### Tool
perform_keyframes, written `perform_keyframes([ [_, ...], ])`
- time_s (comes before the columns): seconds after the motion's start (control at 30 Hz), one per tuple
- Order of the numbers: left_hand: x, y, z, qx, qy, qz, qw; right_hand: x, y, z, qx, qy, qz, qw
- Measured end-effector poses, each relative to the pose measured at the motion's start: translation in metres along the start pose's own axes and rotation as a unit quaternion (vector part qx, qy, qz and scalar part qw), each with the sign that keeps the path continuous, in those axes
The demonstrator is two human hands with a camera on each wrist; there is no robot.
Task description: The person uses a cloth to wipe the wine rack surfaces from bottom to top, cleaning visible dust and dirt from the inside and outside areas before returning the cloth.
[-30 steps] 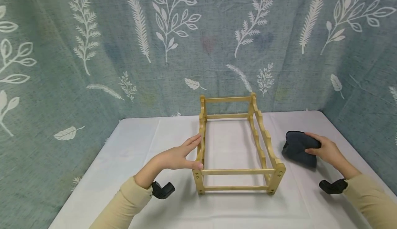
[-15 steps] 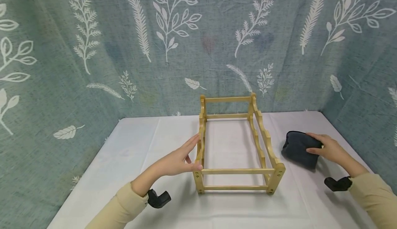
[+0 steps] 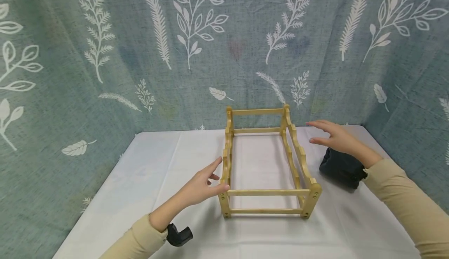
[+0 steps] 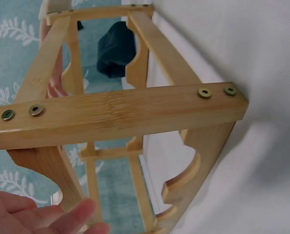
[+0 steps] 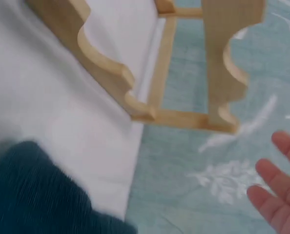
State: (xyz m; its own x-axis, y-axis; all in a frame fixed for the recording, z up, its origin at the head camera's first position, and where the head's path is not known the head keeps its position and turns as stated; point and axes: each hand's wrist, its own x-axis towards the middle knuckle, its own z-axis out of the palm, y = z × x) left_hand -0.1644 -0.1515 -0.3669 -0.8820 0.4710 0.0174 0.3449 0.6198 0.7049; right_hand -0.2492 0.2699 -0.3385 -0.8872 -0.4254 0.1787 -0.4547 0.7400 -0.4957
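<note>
A light wooden rack with notched side rails [image 3: 268,192] stands on the white table in the head view. At its near left corner is my left hand [image 3: 200,185], its thumb at the corner post and its fingers spread along the left side; whether they press on it I cannot tell. My right hand [image 3: 334,137] hovers between the rack and a dark blue folded cloth bundle [image 3: 337,169], fingers apart and nothing held. The forearm partly covers the bundle. In the right wrist view, fingertips [image 5: 269,170] are spread, with the bundle [image 5: 37,195] at lower left.
White cloth covers the table [image 3: 165,165]. A grey-green leaf-patterned curtain [image 3: 238,56] encloses the back and both sides. A black wrist mount [image 3: 179,235] sits at the left cuff.
My right hand has let go of the dark cloth bundle and moved up and left toward the rack. The bundle stays on the table. My left fingers have slid back slightly.
</note>
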Motion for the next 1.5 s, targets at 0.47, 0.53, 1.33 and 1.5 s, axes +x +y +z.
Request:
perform_keyframes([
  [0.47, 0.0, -0.002, 0.001, 0.016, -0.005, -0.018, 0.9997, 0.052, 0.022, 0.037, 0.124, -0.068, -0.007, 0.9899],
  [0.53, 0.001, -0.003, 0.001, 0.015, -0.01, -0.018, 0.9997, 0.052, 0.025, 0.039, 0.144, -0.068, -0.002, 0.9872],
  [1.33, 0.021, -0.061, -0.052, -0.06, -0.06, 0.013, 0.9963, 0.012, 0.007, 0.053, 0.081, -0.001, -0.015, 0.9966],
  [1.5, 0.024, -0.075, -0.071, -0.055, -0.04, -0.004, 0.9977, 0.001, -0.013, 0.067, 0.06, 0.051, -0.004, 0.9969],
])
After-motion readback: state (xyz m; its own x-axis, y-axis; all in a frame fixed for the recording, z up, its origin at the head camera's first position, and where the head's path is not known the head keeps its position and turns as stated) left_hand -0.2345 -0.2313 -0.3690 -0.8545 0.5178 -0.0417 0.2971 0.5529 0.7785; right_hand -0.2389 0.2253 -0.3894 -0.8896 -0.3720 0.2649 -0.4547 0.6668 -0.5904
